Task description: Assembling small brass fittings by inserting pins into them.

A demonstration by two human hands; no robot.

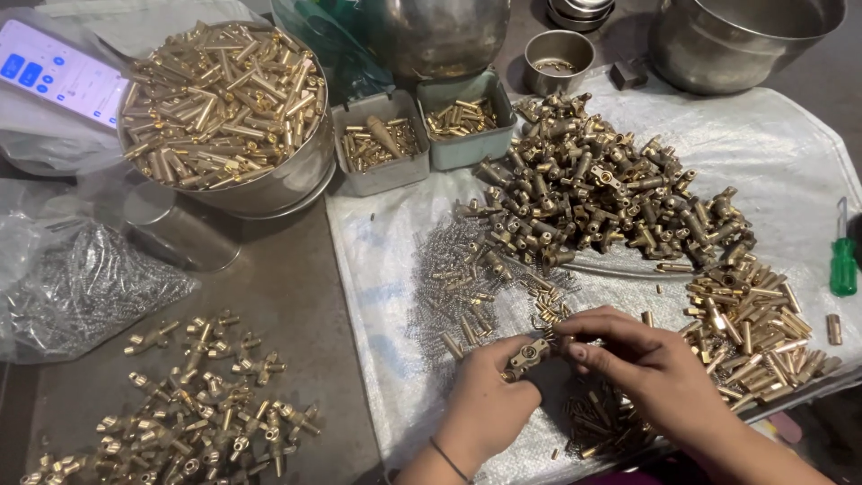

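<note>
Brass valve body [526, 356] being pinched in left hand [489, 402] grip, right hand [648, 361] fingertips closing on its end, above white sheet [808, 153] beside loose springs [449, 278] and brass pins [754, 323].

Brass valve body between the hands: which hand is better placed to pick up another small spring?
Probably the right hand: its fingertips are free above the loose springs, while the left hand grips the brass valve body.

Screwdriver [843, 260] half off edge; brass fitting [526, 356] partly under fingers [588, 352].
</note>
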